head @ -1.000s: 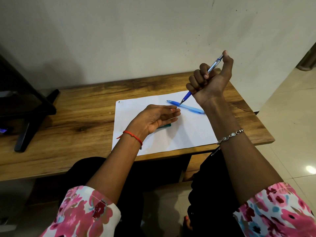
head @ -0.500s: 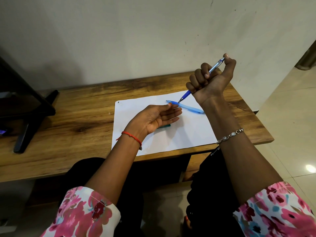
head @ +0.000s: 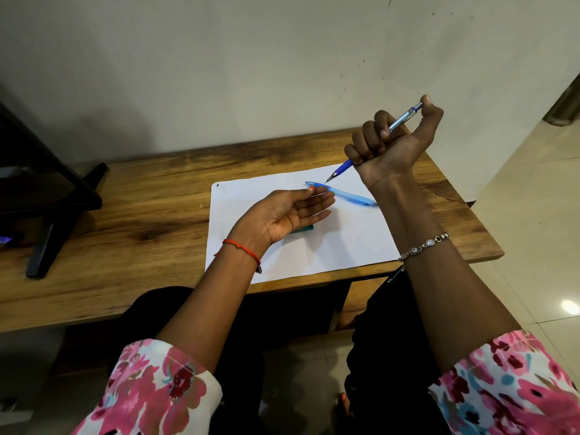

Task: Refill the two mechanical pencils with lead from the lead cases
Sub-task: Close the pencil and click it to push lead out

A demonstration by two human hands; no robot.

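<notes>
Above paper (head: 314, 246), pencil (head: 370, 149) seemingly lower.

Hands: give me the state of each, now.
Left hand: open, palm up, empty, above the paper.
Right hand: closed around the dark blue pencil, thumb on its top end, tip pointing down.

Your right hand (head: 392, 142) now sits lower, and the dark blue pencil (head: 373, 142) tip dips closer to the light blue pencil (head: 343, 193).

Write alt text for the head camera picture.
A right hand grips a dark blue mechanical pencil tip-down, thumb on its cap, above an open left hand. A light blue pencil lies on white paper.
</notes>
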